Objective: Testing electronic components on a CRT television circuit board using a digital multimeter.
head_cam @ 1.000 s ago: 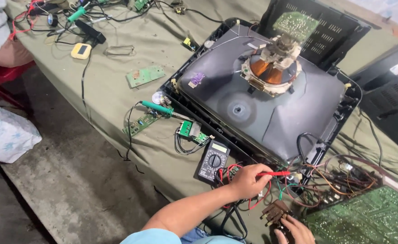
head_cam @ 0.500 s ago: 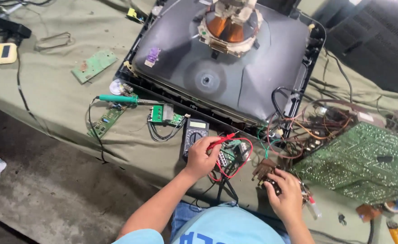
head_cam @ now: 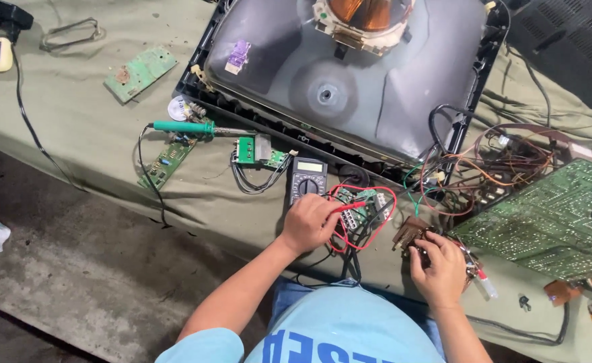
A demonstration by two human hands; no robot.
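While the big picture tube lies face down in its black frame across the far side of the bench, the work goes on at the near edge, in front of the person's blue shirt. To the right sits a large green circuit board fed by a thick tangle of coloured wires; to the left lie a green-handled soldering iron and a narrow strip of board.

The digital multimeter stands just beyond the left hand, its display lit but too small to tell more. That hand is curled shut around a red test probe, whose tip points onto a small green board with connectors, ringed by the looping red lead. The right hand is closed over a small brown component with wires trailing from it; what lies under its fingers I cannot tell.

The risk, as I judge it, is a slip: the probe tip is fine and the small board's pins sit close together, so a nudge could bridge two of them. The red lead loops near the wire tangle and could snag and drag the light board off the bench edge.
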